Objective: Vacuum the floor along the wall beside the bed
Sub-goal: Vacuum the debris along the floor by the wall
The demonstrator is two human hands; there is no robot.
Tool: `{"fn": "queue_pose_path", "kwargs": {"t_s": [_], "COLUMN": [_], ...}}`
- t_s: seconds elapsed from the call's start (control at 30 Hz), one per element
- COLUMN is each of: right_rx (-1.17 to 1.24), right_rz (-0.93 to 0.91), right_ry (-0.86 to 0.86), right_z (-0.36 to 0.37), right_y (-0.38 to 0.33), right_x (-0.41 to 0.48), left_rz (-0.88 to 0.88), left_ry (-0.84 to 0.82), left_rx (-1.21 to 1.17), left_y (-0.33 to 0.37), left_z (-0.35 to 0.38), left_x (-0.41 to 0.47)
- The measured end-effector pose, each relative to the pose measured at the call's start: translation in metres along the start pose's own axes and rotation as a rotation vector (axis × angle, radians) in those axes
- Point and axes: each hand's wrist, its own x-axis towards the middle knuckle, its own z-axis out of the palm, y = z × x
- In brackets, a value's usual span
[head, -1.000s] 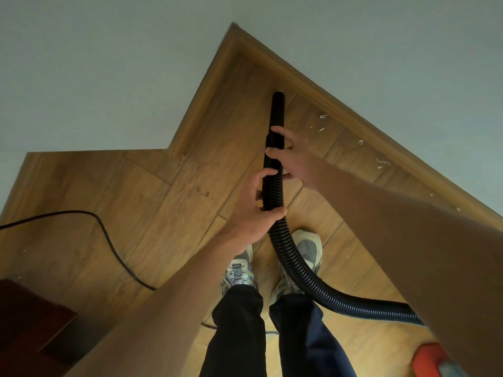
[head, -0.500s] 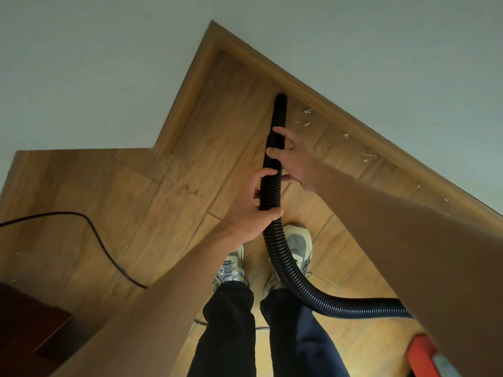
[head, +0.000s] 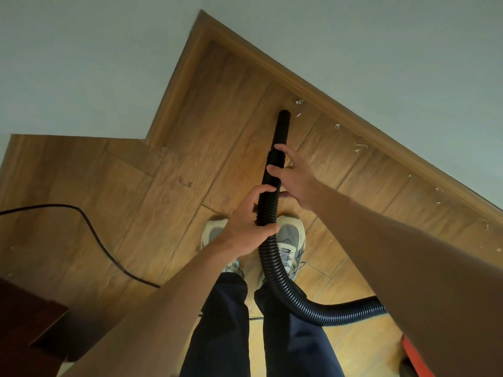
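- Vacuum hose (head: 272, 268), black and ribbed, rises from low on the right, crosses in front of the shoes (head: 290, 238) and ends in a smooth rigid nozzle (head: 283, 129).
- Nozzle tip is down at the wooden floor (head: 190, 159), near the baseboard (head: 340, 110) of the pale wall (head: 381, 50). Whether it touches the boards, I cannot tell.
- Left hand (head: 245, 227) grips the ribbed part, fingers wrapped round it and thumb closed across the front.
- Right hand (head: 294, 178) holds the hose higher up, where the ribs meet the nozzle. Its fingers curl over the top and its thumb lies underneath.
- White scraps (head: 299, 102) lie just beside the nozzle tip, and more are scattered along the baseboard to the right.
- A thin black cord (head: 54, 205) snakes over the floor on the left.
- Dark trousers (head: 223, 322) show below the hands, dark wooden furniture (head: 27, 322) sits at the lower left, and a red object (head: 416, 360) is cut off at the lower right.
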Motion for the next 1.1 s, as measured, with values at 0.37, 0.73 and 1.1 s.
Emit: {"fn": "queue_pose_path", "kwargs": {"t_s": [0.37,0.73,1.1], "right_rx": [0.05,0.071,0.115], "right_rz": [0.006,-0.006,-0.015], "right_ry": [0.049,0.048,0.098], "right_z": [-0.019,-0.026,-0.027], "right_y": [-0.003,-0.012,0.005], "right_x": [0.0,0.002,0.0], "left_rz": [0.017,0.013,0.018], "left_ry": [-0.024,-0.01,-0.06], "left_rx": [0.012,0.036,0.082], "left_y": [0.008,0.019,0.011], "left_z": [0.015,0.018,0.019], "left_x": [0.01,0.019,0.017]}}
